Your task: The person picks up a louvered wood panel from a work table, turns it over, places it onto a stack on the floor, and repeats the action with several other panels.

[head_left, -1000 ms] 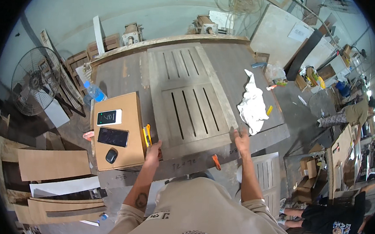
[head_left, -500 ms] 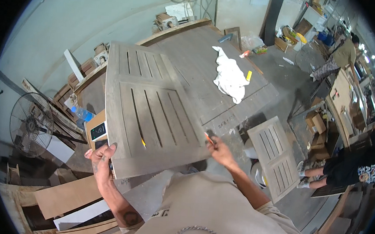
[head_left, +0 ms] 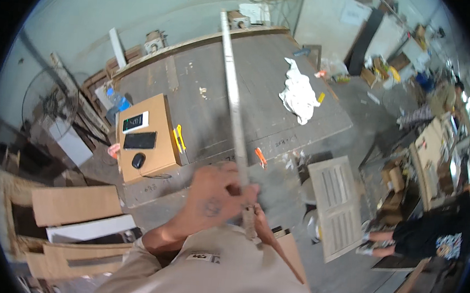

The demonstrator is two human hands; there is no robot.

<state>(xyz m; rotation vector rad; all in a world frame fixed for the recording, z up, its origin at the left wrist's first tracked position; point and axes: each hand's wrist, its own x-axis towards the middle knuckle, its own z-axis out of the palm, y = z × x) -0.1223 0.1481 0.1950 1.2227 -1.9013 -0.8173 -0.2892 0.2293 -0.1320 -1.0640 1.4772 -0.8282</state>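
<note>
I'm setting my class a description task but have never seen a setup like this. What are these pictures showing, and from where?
There is no machine here: a person works with two bare hands. All three pictures come from one fisheye camera on the person's head, looking down, so straight edges bend. In the latest, a slotted wooden panel is turned edge-on; the earlier two show its slotted face. The left hand grips its edge near the body; the right hand, partly hidden, is beside it. On the workbench lie a crumpled white cloth, an orange tool, a yellow utility knife and a cardboard box. The box carries a dark smartphone, a white device with a screen and a rounded black case.
</note>
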